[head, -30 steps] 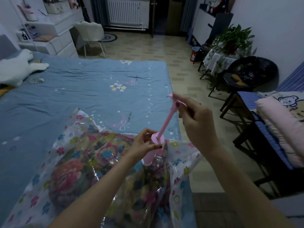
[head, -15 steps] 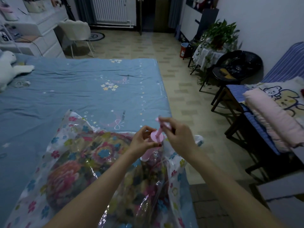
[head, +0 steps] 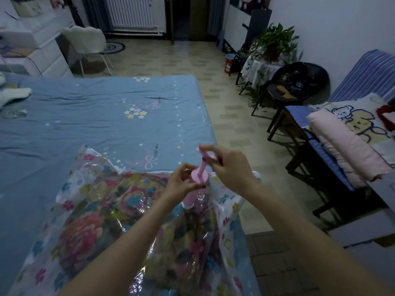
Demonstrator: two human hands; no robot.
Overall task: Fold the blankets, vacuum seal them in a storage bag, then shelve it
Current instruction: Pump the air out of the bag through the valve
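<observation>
A clear storage bag (head: 89, 189) printed with small flowers lies on the near right part of the blue bed (head: 106, 116). Inside it a folded floral blanket (head: 85, 231) shows through the plastic. A pink hand pump (head: 192, 195) stands upright on the bag's near right area. My left hand (head: 181, 184) grips the pump's barrel just under its round top. My right hand (head: 228, 167) pinches the pump's T-handle, with a short length of the pink rod showing above the barrel.
Folded pink and bear-print blankets (head: 350, 142) lie on a striped blue bench at the right. A black chair (head: 295, 88) and a potted plant (head: 273, 41) stand beyond it. A white chair (head: 87, 43) and white drawers sit past the bed's far left. Tiled floor runs beside the bed.
My right hand pushed the pump handle down from its raised position, then lifted it slightly. My left hand kept hold of the barrel. The view shifted a little.
</observation>
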